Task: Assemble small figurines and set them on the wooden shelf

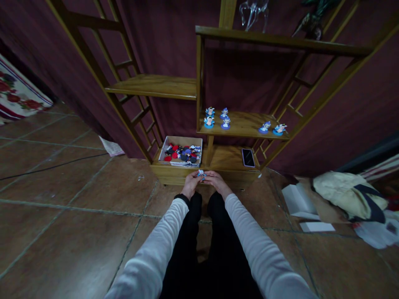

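Between my two hands is a small blue-and-white figurine (pixel 201 173). My left hand (pixel 191 183) pinches it from the left, and my right hand (pixel 215 180) closes on it from the right. Both hands are just in front of the low base of a wooden shelf. Right behind them stands an open cardboard box (pixel 181 163) full of jumbled figurines with red, black and purple bases. On the middle shelf (pixel 241 122), several figurines stand upright: blue-based ones (pixel 209 121) and purple-based ones (pixel 225 122) at the left, and a purple one (pixel 264 127) beside a blue one (pixel 279 129) at the right.
A phone (pixel 248 158) lies on the lower shelf at the right. A higher shelf (pixel 156 86) juts out at the left, and a clear glass ornament (pixel 254 14) stands on top. White boxes (pixel 299 201) and a cream cloth bag (pixel 346 193) lie on the tiled floor at right.
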`<state>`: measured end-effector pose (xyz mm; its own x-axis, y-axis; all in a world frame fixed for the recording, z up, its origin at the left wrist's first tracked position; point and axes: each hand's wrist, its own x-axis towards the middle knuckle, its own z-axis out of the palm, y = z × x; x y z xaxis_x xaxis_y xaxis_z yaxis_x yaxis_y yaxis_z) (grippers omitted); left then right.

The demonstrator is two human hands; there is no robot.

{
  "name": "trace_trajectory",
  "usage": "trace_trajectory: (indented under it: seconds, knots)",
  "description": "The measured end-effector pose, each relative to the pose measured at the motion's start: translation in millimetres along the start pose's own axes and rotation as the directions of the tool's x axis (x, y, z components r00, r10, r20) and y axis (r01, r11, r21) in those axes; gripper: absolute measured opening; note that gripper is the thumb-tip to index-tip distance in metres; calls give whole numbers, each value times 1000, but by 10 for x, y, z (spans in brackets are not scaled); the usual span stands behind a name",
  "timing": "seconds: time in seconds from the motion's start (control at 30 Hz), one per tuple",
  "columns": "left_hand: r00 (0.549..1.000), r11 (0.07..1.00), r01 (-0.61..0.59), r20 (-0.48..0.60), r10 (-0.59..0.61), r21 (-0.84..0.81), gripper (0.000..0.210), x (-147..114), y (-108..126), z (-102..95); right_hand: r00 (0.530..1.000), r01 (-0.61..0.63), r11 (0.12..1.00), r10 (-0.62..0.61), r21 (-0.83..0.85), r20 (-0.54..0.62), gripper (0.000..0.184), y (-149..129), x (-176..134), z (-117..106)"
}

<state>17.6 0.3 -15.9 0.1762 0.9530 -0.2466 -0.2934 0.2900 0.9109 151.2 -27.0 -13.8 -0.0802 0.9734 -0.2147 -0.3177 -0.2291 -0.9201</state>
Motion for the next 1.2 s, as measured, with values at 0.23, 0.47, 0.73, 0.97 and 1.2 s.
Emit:
trace_trajectory:
  seconds: [0.23, 0.47, 0.73, 0.97, 1.2]
  knots:
    - [1000, 1000, -8, -2, 8, 15, 43, -26, 24, 20, 1000, -7, 1000, 7, 3, 1, 34, -34, -39, 17]
    - [1000, 999, -21, 1, 21, 32, 40, -56, 41, 28, 1000, 10, 1000, -9, 10, -13, 34, -21, -39, 11]
    - [1000, 999, -17, -1, 17, 33, 37, -43, 20, 22, 1000, 17, 1000, -17, 18, -4, 32, -39, -41, 20]
    - [999, 997, 39, 23, -37, -69, 32, -53, 23, 15, 996, 36, 997, -30, 73, -82, 28, -7, -8, 10]
    - [998, 994, 37, -42, -42, -98, 36, -58, 12, 16, 995, 31, 998, -36, -56, -89, 32, -21, -16, 65]
